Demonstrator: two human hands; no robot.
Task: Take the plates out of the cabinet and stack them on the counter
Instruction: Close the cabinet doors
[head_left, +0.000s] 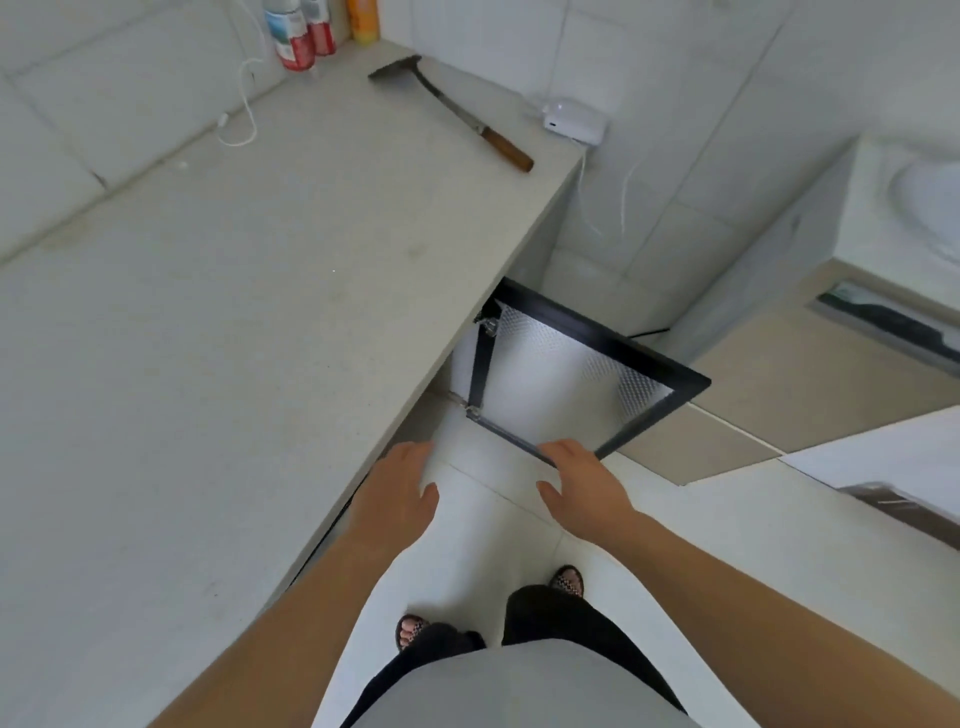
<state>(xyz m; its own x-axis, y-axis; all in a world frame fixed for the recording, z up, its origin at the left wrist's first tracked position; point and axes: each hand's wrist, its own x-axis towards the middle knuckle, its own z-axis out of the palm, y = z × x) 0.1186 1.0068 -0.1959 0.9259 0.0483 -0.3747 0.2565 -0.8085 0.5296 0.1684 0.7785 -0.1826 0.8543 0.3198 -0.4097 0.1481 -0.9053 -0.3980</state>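
A black-framed cabinet door (613, 345) with a frosted textured panel stands swung open below the pale grey counter (218, 332). The cabinet's inside is hidden under the counter's edge, and no plates show. My left hand (397, 488) hangs beside the counter's front edge with relaxed fingers and holds nothing. My right hand (582, 480) is spread just in front of the door's lower frame corner; I cannot tell whether it touches the frame.
A spatula (457, 111) with a wooden handle lies at the counter's far end. Bottles (306, 31) stand in the back corner beside a white cable (244, 98). A white charger box (574, 120) hangs off the counter's end. A white appliance (883, 244) stands at right.
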